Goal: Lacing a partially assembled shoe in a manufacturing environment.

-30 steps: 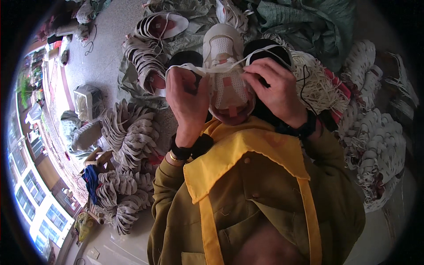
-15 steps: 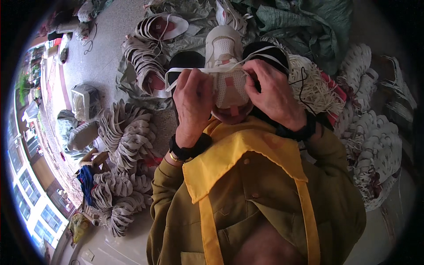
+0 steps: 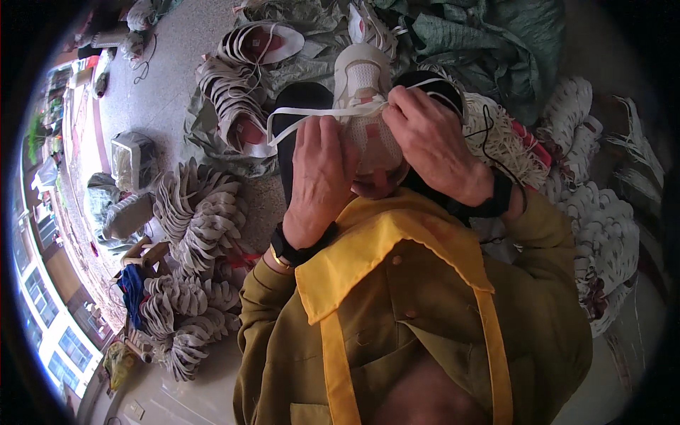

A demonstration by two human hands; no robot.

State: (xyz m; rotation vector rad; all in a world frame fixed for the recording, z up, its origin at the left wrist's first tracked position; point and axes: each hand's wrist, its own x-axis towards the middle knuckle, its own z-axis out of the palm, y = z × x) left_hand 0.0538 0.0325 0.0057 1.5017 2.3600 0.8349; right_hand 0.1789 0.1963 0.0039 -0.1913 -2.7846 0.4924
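Note:
A pale sneaker upper [image 3: 363,74] with pink patches lies between my knees, its toe pointing away from me. A flat white shoelace [image 3: 304,111] crosses over it and loops out to the left. My right hand [image 3: 443,145] is closed, pinching the lace between thumb and fingers at the upper's right side. My left hand [image 3: 317,170] is closed on the upper's left edge, fingers bent over it below the lace loop. The left thumb and the tips' exact grip are hidden.
Stacked sneaker uppers [image 3: 244,106] lie at the far left, with more nested pale pieces [image 3: 202,212] nearer. A heap of white laces [image 3: 499,142] sits to the right, beside further uppers [image 3: 602,234]. A green sack [image 3: 482,49] lies behind. A yellow apron [image 3: 397,234] covers my lap.
My left hand has come down and right, off the lace and onto the upper's edge. My right hand has shifted slightly up and left with the lace, whose left loop now hangs looser.

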